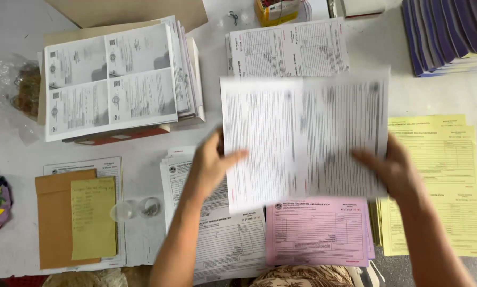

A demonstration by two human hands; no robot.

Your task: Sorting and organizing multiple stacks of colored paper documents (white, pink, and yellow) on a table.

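Both of my hands hold one large white printed sheet [302, 133] in the air above the table; it is blurred from motion. My left hand [212, 162] grips its left edge and my right hand [392, 167] grips its lower right edge. Under the sheet lie a pink form stack [318, 234], a white form stack [222, 234] at my left forearm, and a yellow form stack [440, 186] at my right wrist. Another white form stack [289, 48] lies beyond the held sheet.
A tall pile of printed sheets [116, 79] stands at the back left. A brown envelope [52, 223] with a yellow-green note [92, 218] lies at the front left, beside a small clear cup [122, 211]. Purple-edged booklets [446, 32] fan out at the back right.
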